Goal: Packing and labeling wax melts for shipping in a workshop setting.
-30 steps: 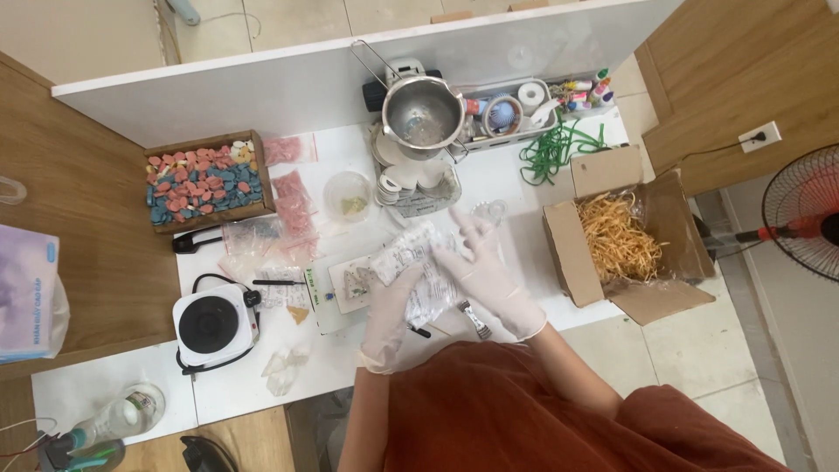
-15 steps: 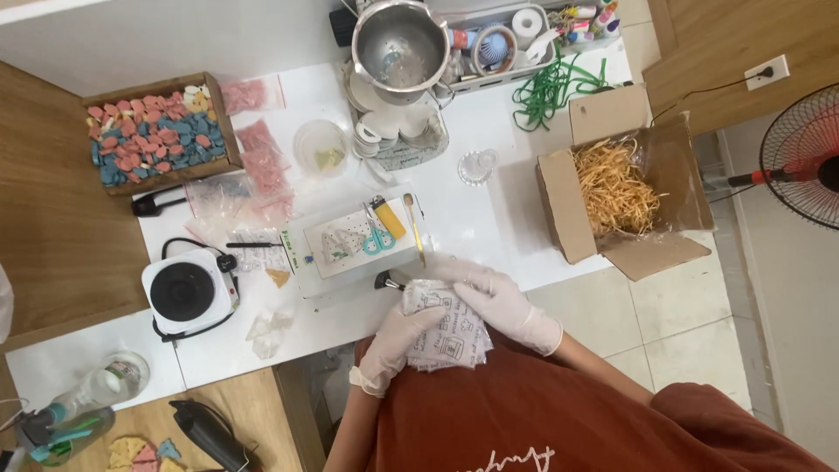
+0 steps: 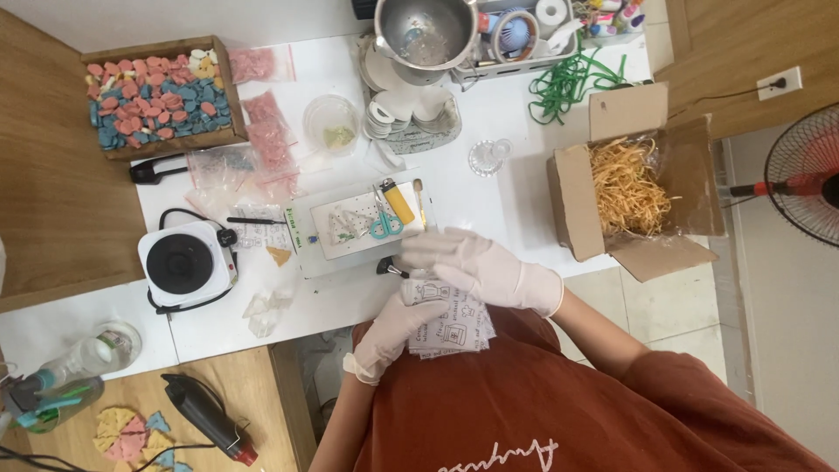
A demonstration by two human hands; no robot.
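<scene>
A single head-worn camera looks steeply down, from fairly high, over the white table (image 3: 524, 175) and the wearer's lap.

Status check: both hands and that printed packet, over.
Left hand under printed packet, gripping. Right hand on top, fingers spread. Scissors and lighter lie just beyond.
</scene>
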